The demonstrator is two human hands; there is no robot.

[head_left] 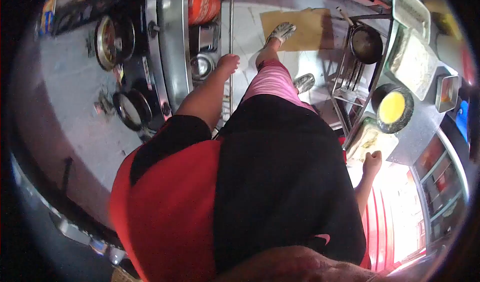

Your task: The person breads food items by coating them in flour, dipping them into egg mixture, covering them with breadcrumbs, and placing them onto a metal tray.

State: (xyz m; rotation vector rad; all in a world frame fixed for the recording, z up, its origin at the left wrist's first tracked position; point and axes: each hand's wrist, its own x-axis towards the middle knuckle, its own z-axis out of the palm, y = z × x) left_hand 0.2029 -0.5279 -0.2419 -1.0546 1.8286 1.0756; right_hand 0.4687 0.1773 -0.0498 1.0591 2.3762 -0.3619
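My left hand [229, 64] hangs in the air beside the stove's metal front, its fingers curled in and nothing visible in them. Just beyond it is a round steel bowl [202, 67] on a lower shelf. My right hand [372, 163] is closed like a fist at the near edge of a tray with pale, floury contents [361, 144]. I cannot tell whether it touches the tray, and no object shows in it. Close to that hand stands a dark bowl [407, 118] with bright yellow contents.
On the left, a frying pan [131, 111] and a wide pan [106, 43] sit on the stove. A red gas cylinder [204, 7] stands below. To the right are a dark wok [366, 44] on a metal rack and a white tray [414, 64]. Cardboard [312, 29] covers some floor.
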